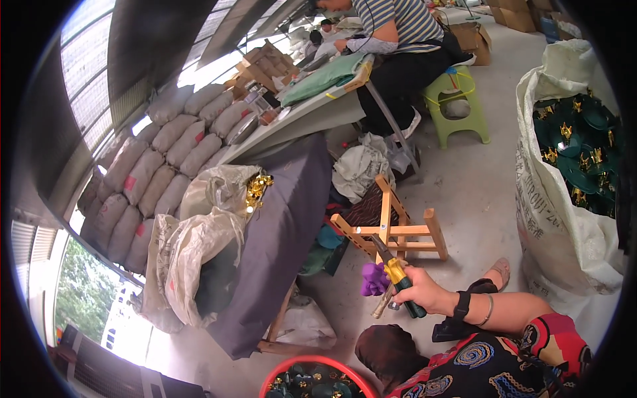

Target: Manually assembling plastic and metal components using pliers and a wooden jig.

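My right hand (pixel 424 292) is wrapped around a pair of pliers (pixel 397 268) with yellow and dark green handles. Their dark jaws point up and to the left. Just left of the handles is a bright purple, lumpy piece (pixel 375 278); a thin tan, stick-like end (pixel 381 308) shows below it. I cannot tell whether the hand also holds these. A black band and a bracelet are on my right wrist. My left hand does not show. A dark brown, rounded shape (pixel 391 351) lies below the pliers, its kind unclear.
A red tub (pixel 279 371) of dark green pieces with gold parts stands below. A white woven sack (pixel 551 225) at right holds similar pieces. Ahead are a wooden stool frame (pixel 405 232) and a cloth-draped table (pixel 279 219). A person (pixel 398 33) sits on a green stool (pixel 458 106).
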The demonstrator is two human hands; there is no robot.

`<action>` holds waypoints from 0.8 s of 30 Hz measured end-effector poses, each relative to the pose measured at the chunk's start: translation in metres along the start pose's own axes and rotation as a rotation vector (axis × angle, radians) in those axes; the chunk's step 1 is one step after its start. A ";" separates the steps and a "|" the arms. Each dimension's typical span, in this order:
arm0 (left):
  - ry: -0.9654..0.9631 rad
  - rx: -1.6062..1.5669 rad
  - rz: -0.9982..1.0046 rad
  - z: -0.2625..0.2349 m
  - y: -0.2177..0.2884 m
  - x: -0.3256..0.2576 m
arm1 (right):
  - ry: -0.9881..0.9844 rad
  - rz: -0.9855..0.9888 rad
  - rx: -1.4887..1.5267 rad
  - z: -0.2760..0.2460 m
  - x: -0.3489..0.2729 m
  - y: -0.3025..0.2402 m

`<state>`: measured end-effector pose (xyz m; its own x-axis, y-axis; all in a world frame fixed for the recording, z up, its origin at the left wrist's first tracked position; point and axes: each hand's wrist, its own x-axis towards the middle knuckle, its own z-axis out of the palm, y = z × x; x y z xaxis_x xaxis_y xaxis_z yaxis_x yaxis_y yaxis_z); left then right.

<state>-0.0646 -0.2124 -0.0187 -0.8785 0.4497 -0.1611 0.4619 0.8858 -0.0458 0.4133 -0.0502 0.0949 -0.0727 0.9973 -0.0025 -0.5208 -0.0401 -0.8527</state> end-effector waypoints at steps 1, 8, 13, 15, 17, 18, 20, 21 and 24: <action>-0.008 0.003 0.000 0.002 -0.002 0.002 | -0.006 0.002 -0.010 -0.001 -0.003 0.001; 0.326 0.025 0.175 0.051 -0.035 0.033 | 0.042 0.094 -0.048 0.004 0.002 0.008; 0.192 -0.088 0.109 0.049 -0.019 0.044 | -0.009 0.068 -0.168 0.011 0.004 -0.010; 0.174 -0.140 0.102 0.049 -0.023 0.037 | -0.035 0.080 -0.164 0.012 0.009 -0.007; 0.172 -0.207 0.117 0.048 -0.029 0.032 | -0.021 0.102 -0.174 0.014 0.013 -0.002; 0.178 -0.212 0.103 0.046 -0.030 0.032 | -0.010 0.125 -0.176 0.012 0.015 0.001; 0.140 -0.212 0.094 0.044 -0.027 0.032 | -0.001 0.096 -0.172 0.011 0.018 0.002; 0.151 -0.215 0.088 0.042 -0.023 0.031 | -0.003 0.094 -0.177 0.009 0.016 -0.002; 0.199 -0.175 0.103 0.030 -0.001 0.030 | 0.082 0.082 -0.251 0.003 -0.004 -0.016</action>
<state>-0.0875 -0.2031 -0.0530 -0.8429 0.5364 0.0412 0.5367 0.8330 0.1347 0.4193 -0.0536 0.1095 -0.0312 0.9934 -0.1100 -0.2887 -0.1144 -0.9506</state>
